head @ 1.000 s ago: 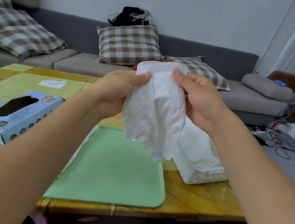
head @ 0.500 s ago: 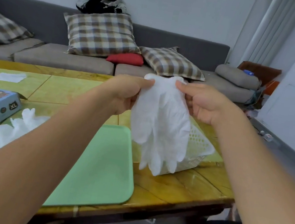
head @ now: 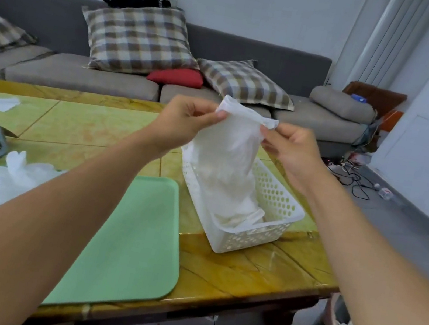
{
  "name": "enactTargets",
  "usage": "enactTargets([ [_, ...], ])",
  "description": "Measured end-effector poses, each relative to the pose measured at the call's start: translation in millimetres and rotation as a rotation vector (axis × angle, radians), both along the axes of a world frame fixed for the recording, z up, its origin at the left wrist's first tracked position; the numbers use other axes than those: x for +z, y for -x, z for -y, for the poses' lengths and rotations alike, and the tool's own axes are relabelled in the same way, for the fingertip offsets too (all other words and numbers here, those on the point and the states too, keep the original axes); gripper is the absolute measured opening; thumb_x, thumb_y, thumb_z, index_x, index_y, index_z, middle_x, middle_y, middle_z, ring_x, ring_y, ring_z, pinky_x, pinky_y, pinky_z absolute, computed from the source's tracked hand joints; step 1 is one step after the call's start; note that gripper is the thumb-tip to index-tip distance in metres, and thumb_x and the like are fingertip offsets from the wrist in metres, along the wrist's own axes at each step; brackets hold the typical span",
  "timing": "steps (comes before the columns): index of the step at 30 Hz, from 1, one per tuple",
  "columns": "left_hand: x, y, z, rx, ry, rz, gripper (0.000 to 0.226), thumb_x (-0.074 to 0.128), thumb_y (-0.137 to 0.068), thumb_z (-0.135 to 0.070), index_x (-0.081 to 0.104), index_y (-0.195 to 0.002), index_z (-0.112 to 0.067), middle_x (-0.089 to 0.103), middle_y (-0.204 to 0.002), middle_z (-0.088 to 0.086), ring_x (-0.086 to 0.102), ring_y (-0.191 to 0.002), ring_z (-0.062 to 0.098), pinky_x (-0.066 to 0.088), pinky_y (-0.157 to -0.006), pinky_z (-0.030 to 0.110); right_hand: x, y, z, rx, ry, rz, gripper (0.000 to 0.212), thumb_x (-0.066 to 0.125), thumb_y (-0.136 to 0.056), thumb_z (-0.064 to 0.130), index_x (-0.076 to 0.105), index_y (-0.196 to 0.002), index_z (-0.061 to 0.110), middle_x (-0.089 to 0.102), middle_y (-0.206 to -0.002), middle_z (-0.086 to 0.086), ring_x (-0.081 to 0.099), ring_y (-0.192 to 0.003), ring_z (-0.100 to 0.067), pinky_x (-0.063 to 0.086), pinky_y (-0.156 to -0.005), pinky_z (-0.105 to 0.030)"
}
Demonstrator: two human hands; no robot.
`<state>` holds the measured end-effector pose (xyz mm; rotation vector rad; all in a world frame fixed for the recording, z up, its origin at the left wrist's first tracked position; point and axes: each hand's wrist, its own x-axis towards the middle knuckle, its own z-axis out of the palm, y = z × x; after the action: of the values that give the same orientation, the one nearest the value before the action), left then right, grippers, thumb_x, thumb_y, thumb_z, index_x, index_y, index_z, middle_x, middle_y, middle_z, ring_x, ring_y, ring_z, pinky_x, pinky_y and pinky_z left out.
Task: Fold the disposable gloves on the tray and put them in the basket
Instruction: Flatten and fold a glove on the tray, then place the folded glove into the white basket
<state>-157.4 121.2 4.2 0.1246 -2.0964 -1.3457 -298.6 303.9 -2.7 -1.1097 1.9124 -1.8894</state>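
Your left hand (head: 185,123) and right hand (head: 289,152) pinch the glove (head: 225,158) by its cuff above the basket (head: 272,200); released unevenly, it could drape over the rim.

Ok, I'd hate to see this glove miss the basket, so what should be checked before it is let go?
1. Left hand pinches one cuff corner of the glove: ok.
2. Right hand pinches the other corner: ok.
3. Glove hangs over the white basket, its lower end already inside: ok.
4. Glove is folded: cannot tell, it hangs loose and crumpled.
5. Basket has room: ok, white gloves fill only its bottom.
6. Green tray holds no more gloves: ok, though loose gloves lie on the table beside it.
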Motion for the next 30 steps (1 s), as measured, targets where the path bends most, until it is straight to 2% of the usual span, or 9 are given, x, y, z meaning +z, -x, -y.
enactTargets([
  [3, 28.3, -8.4, -13.9, -0.005, -0.157, -0.037, 0.028, 0.064, -0.098, -0.028, 0.076, -0.1, -0.003, 0.073, -0.097, 0.022, 0.064, -0.083, 0.02, 0.052, -0.079, 0.035, 31.2, -14.5, -11.5, 0.0, 0.09, 0.115, 0.019, 0.067, -0.095, 0.02, 0.072, -0.099, 0.003, 0.07, -0.103, -0.02, 0.062, -0.098, -0.033, 0.045, -0.106, -0.057],
  [8, 79.5, -26.8, -41.0, 0.006, -0.232, -0.072, 0.022, 0.065, -0.098, -0.026, 0.073, -0.081, -0.015, 0.068, -0.069, -0.002, 0.061, -0.058, 0.013, 0.051, -0.056, 0.023, 85.3, -31.1, -24.7, 0.053, 0.186, 0.161, 0.015, 0.067, -0.096, 0.025, 0.07, -0.089, 0.012, 0.066, -0.089, -0.008, 0.06, -0.078, -0.023, 0.054, -0.068, -0.034],
  [12, 73.9, -18.7, -39.1, 0.095, -0.305, 0.018, 0.024, 0.069, -0.095, -0.024, 0.071, -0.072, -0.017, 0.065, -0.058, -0.007, 0.059, -0.05, 0.007, 0.048, -0.049, 0.02, 84.7, -20.4, -18.6, 0.046, 0.051, 0.215, 0.015, 0.071, -0.094, 0.026, 0.071, -0.1, 0.012, 0.065, -0.087, -0.004, 0.061, -0.076, -0.018, 0.054, -0.066, -0.029],
  [14, 63.5, -9.1, -34.5, 0.15, -0.344, 0.086, 0.018, 0.07, -0.094, -0.024, 0.073, -0.08, -0.014, 0.072, -0.068, -0.002, 0.064, -0.057, 0.008, 0.054, -0.051, 0.021, 70.6, -11.2, -8.3, 0.026, -0.038, 0.246, 0.018, 0.07, -0.095, 0.025, 0.069, -0.106, 0.012, 0.068, -0.086, -0.003, 0.065, -0.071, -0.014, 0.056, -0.066, -0.029],
  [17, 50.9, 5.2, -21.7, 0.21, -0.242, 0.123, 0.017, 0.07, -0.094, -0.027, 0.076, -0.09, -0.012, 0.077, -0.095, 0.008, 0.066, -0.073, 0.012, 0.057, -0.069, 0.023, 54.4, -3.0, 9.2, -0.021, -0.029, 0.241, 0.011, 0.069, -0.096, 0.025, 0.07, -0.096, 0.014, 0.071, -0.085, -0.003, 0.066, -0.066, -0.013, 0.052, -0.064, -0.027],
  [21, 69.0, 9.5, -9.9, 0.114, -0.092, -0.188, 0.019, 0.066, -0.098, -0.024, 0.078, -0.098, -0.01, 0.079, -0.094, 0.004, 0.074, -0.085, 0.019, 0.061, -0.077, 0.03, 72.3, 4.6, 21.5, -0.086, 0.348, 0.043, 0.013, 0.067, -0.097, 0.018, 0.071, -0.087, 0.012, 0.069, -0.08, -0.003, 0.059, -0.063, -0.008, 0.043, -0.056, -0.02],
  [23, 72.2, 12.9, -4.1, 0.093, 0.05, -0.294, 0.021, 0.064, -0.099, -0.022, 0.077, -0.102, -0.006, 0.077, -0.079, -0.004, 0.071, -0.07, 0.015, 0.056, -0.063, 0.025, 75.5, 13.6, 23.3, -0.085, 0.447, -0.033, 0.009, 0.068, -0.096, 0.016, 0.073, -0.091, 0.011, 0.069, -0.074, 0.003, 0.055, -0.058, -0.003, 0.041, -0.052, -0.016],
  [26, 45.0, 23.2, 3.3, 0.131, 0.153, -0.166, 0.016, 0.066, -0.098, -0.025, 0.078, -0.093, -0.016, 0.064, -0.07, 0.005, 0.055, -0.058, 0.012, 0.047, -0.053, 0.025, 45.8, 30.0, 25.3, -0.111, 0.285, -0.008, 0.008, 0.068, -0.096, 0.021, 0.075, -0.096, 0.015, 0.064, -0.082, -0.007, 0.051, -0.057, -0.007, 0.035, -0.051, -0.02],
  [30, -15.2, 31.9, 14.6, 0.115, 0.132, 0.056, 0.025, 0.068, -0.096, -0.025, 0.077, -0.092, -0.002, 0.068, -0.078, 0.008, 0.063, -0.069, 0.005, 0.057, -0.068, 0.027, -10.8, 35.0, 16.9, -0.024, 0.102, 0.235, 0.008, 0.063, -0.098, 0.012, 0.07, -0.095, 0.008, 0.068, -0.084, -0.007, 0.07, -0.071, -0.016, 0.051, -0.067, -0.028],
])
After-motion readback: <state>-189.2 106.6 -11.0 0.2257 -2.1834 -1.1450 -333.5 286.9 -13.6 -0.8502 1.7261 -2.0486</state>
